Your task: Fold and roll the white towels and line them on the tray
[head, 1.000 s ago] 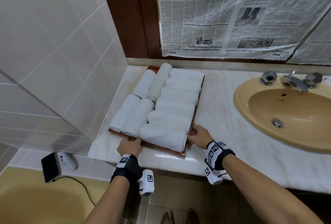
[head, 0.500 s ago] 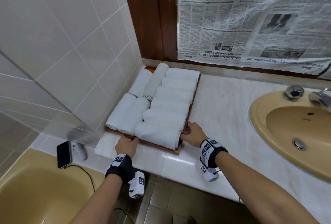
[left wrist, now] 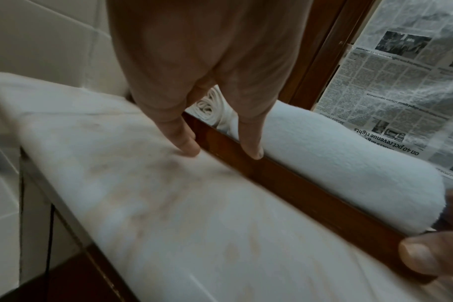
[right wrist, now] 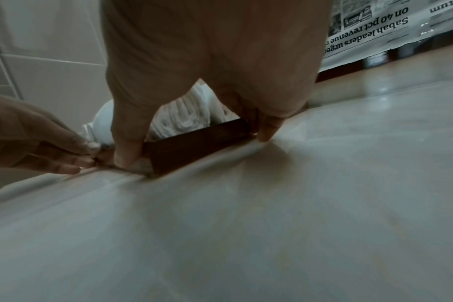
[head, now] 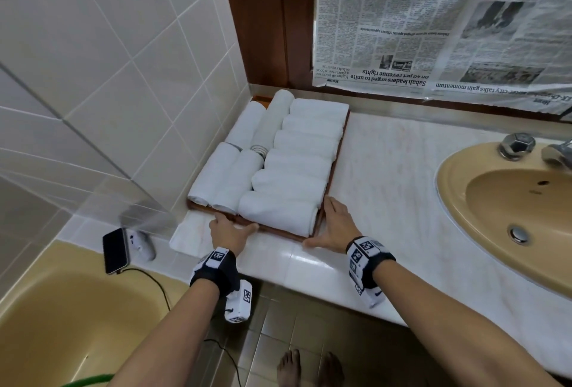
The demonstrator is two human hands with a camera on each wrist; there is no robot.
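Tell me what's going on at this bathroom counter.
A person has both hands on a wooden tray full of rolled white towels on the marble counter beside the sink. The left hand presses the tray's near edge; the right hand rests flat against its near right corner. No loose towels are in sight.

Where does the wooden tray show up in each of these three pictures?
Head: wooden tray left of centre, under the rolled towels.
Left wrist: its near rim runs diagonally through the middle.
Right wrist: its corner, centre.
Shared landmark: the newspaper behind.
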